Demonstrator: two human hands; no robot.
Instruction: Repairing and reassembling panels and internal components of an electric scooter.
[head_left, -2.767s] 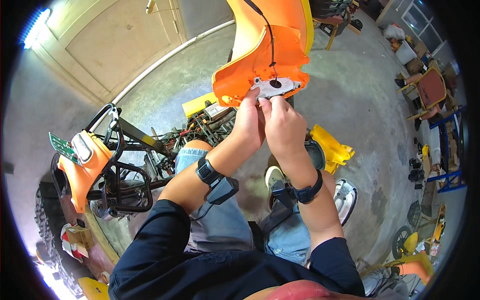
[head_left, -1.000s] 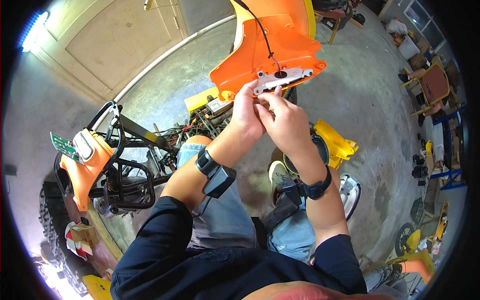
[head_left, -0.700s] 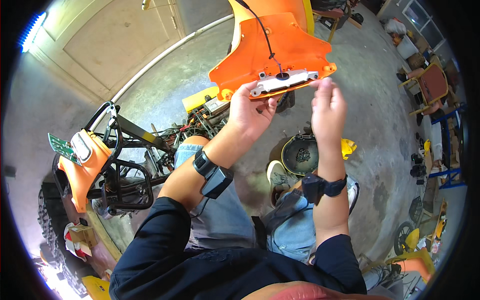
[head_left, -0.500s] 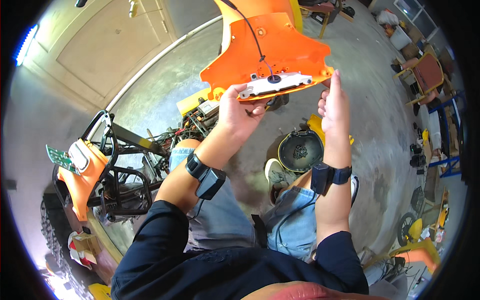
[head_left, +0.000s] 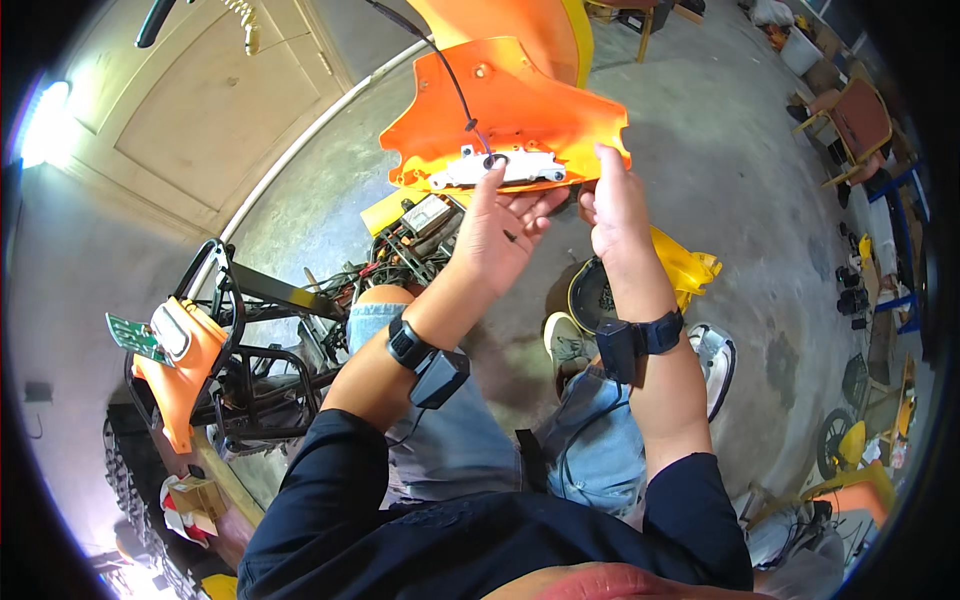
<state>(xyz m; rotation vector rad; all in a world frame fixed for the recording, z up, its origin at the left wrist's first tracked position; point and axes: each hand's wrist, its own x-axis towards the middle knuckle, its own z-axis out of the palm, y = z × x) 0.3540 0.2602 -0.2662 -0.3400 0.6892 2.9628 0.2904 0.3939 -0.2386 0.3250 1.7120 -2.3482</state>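
An orange plastic body panel (head_left: 480, 90) is held up in front of me, its hollow inner side facing me. Along its lower edge sits a white lamp-like unit (head_left: 525, 167), with a black cable (head_left: 452, 75) running up from its round plug. My left hand (head_left: 495, 235) has its thumb at the unit's plug and its fingers under the panel's lower edge. A small dark piece (head_left: 510, 237), too small to name surely, shows against that palm. My right hand (head_left: 617, 205) pinches the panel's lower right corner, thumb on the inner face, fingers beneath.
A black tubular frame (head_left: 260, 345) with an orange cover (head_left: 180, 370) and green circuit board (head_left: 138, 337) stands left. Wiring and parts (head_left: 420, 235) lie beyond my knee. A dark round bowl-like thing (head_left: 590, 295) and yellow piece (head_left: 685, 268) are below my right hand. A chair (head_left: 860, 120) stands far right.
The panel has shifted left and slightly nearer with both hands. My left hand has slid from the lower left corner toward the middle, its thumb now at the plug. My right hand stays at the right corner.
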